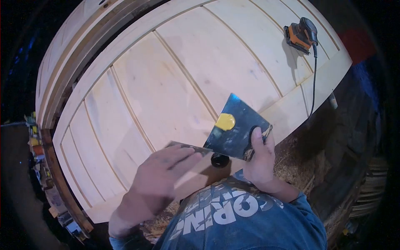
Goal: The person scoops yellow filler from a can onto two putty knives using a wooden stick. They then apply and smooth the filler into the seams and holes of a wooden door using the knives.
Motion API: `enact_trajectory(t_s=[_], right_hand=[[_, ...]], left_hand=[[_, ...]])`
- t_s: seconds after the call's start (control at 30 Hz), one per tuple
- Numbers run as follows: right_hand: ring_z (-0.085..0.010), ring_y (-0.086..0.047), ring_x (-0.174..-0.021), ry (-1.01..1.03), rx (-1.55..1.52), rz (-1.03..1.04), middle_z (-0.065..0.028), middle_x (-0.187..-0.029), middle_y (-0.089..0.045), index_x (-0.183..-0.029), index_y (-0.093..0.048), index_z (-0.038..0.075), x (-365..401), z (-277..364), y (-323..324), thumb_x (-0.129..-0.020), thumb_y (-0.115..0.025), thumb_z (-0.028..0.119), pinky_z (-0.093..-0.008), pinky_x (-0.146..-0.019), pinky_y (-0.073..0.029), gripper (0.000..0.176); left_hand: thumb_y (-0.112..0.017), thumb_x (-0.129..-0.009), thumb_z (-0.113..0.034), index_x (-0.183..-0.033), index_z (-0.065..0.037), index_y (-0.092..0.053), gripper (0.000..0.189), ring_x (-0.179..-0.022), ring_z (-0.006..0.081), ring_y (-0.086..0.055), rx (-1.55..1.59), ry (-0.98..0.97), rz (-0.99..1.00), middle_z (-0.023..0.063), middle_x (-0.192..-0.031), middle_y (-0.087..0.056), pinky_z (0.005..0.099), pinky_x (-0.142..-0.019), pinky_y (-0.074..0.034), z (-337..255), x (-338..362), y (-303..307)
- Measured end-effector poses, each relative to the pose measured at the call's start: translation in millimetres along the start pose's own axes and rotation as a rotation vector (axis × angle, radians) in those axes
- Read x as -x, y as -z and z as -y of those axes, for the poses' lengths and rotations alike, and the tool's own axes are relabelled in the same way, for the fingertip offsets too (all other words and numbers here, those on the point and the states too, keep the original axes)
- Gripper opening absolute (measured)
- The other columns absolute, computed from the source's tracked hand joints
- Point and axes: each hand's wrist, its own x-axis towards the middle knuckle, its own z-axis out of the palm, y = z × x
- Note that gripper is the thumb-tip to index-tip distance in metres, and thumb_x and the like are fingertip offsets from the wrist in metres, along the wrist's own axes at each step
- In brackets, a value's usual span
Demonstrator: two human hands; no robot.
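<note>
My right hand [259,160] grips a broad dark metal putty knife [237,133], its thumb pressed on the top face. A dab of yellow putty [225,121] sits near one edge of that blade. My left hand [160,173] is closed over a second flat scraper [187,146], whose thin edge shows beyond the fingers and meets the corner of the first blade. Just below the two blades is a small round black lid or container [220,160]. Under both hands lies a large pale wooden panel door [183,96] with grooved planks.
An orange and black electric sander [301,35] rests on the far right of the panel, its cord [314,87] running over the near edge. Another wooden panel [71,54] stands at the upper left. Assorted containers [36,150] line the left side. Sawdust [291,154] lies below at right.
</note>
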Motion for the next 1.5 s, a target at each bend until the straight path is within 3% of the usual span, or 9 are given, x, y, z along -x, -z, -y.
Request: enact_trajectory(t_s=[0.07,0.3,0.5,0.6,0.83,0.93,1.07,1.3,1.5], right_hand=[[-0.0180,-0.061,-0.094,-0.062,-0.084,-0.047,-0.0100,-0.107,-0.057,-0.119,-0.041,0.002,-8.9,8.7,1.8,-0.097,-0.043,0.020,-0.0340,-0.081,-0.053,0.028],[-0.0194,-0.061,-0.095,-0.290,-0.261,0.056,-0.0099,-0.108,-0.058,-0.120,-0.041,0.004,-12.3,2.0,-7.1,-0.097,-0.044,0.022,-0.0359,-0.083,-0.053,0.029],[-0.0185,-0.062,-0.092,-0.207,-0.154,0.027,-0.0098,-0.107,-0.058,-0.119,-0.043,0.003,-6.6,3.0,-9.4,-0.097,-0.045,0.023,-0.0344,-0.080,-0.053,0.030],[-0.0209,-0.060,-0.100,-0.054,-0.007,0.092,-0.0107,-0.111,-0.057,-0.119,-0.043,0.003,-2.9,0.7,1.0,-0.097,-0.042,0.022,-0.0363,-0.086,-0.051,0.029],[-0.0177,-0.059,-0.099,0.046,0.139,0.183,-0.0110,-0.110,-0.057,-0.118,-0.043,0.001,0.7,-14.1,12.5,-0.097,-0.043,0.018,-0.0339,-0.086,-0.050,0.027],[-0.0174,-0.059,-0.099,0.114,0.248,0.231,-0.0109,-0.111,-0.057,-0.119,-0.043,0.001,-8.2,-21.4,24.1,-0.097,-0.042,0.019,-0.0338,-0.086,-0.049,0.028],[-0.0181,-0.058,-0.100,0.113,0.205,0.144,-0.0102,-0.112,-0.056,-0.121,-0.042,0.001,-21.2,-24.4,32.0,-0.098,-0.042,0.020,-0.0341,-0.087,-0.049,0.030],[-0.0208,-0.057,-0.103,-0.053,0.214,-0.116,-0.0093,-0.115,-0.054,-0.123,-0.042,0.004,-45.7,-5.5,42.7,-0.098,-0.042,0.023,-0.0390,-0.089,-0.048,0.032],[-0.0219,-0.058,-0.102,-0.293,0.016,-0.086,-0.0106,-0.113,-0.056,-0.122,-0.041,0.004,-40.7,-8.2,28.5,-0.097,-0.044,0.022,-0.0398,-0.088,-0.049,0.031]], left_hand=[[-0.060,-0.077,0.004,-0.113,0.002,-0.057,0.036,-0.105,0.0327,-0.059,0.332,0.058,-0.209,0.0201,-0.112,-0.060,0.0353,-0.090,-0.048,0.9,2.1,-1.5],[-0.056,-0.070,0.017,-0.115,0.000,-0.057,0.049,-0.107,0.0311,-0.055,0.219,0.042,-0.529,0.0201,-0.116,-0.054,0.0343,-0.089,-0.046,9.1,10.8,-72.7],[-0.056,-0.075,0.014,-0.112,-0.005,-0.058,0.042,-0.110,0.0329,-0.053,-0.039,0.214,-0.281,0.0164,-0.112,-0.056,0.0386,-0.093,-0.045,27.6,29.3,-65.0],[-0.055,-0.064,0.013,-0.116,-0.008,-0.058,0.056,-0.115,0.0372,-0.046,-0.157,0.171,-0.338,0.0120,-0.120,-0.052,0.0460,-0.097,-0.039,27.7,35.4,-46.0],[-0.055,-0.071,0.002,-0.120,-0.008,-0.056,0.050,-0.116,0.0395,-0.044,-0.385,0.033,0.003,0.0131,-0.125,-0.050,0.0532,-0.100,-0.032,-3.6,10.3,-16.6],[-0.055,-0.073,-0.002,-0.120,-0.006,-0.055,0.047,-0.115,0.0372,-0.046,-0.405,0.023,0.121,0.0133,-0.123,-0.052,0.0485,-0.100,-0.033,2.7,3.2,-26.4],[-0.058,-0.071,-0.002,-0.115,-0.004,-0.056,0.044,-0.107,0.0318,-0.053,-0.037,0.115,0.135,0.0137,-0.114,-0.057,0.0372,-0.094,-0.042,23.3,6.5,-24.7],[-0.053,-0.070,0.016,-0.114,0.001,-0.054,0.047,-0.105,0.0363,-0.055,0.405,0.533,0.084,0.0193,-0.110,-0.058,0.0366,-0.087,-0.047,30.3,13.0,-11.2],[-0.048,-0.067,0.021,-0.120,0.000,-0.051,0.057,-0.108,0.0355,-0.055,0.509,0.318,-0.094,0.0223,-0.113,-0.055,0.0370,-0.089,-0.046,19.8,-2.9,-16.4]])
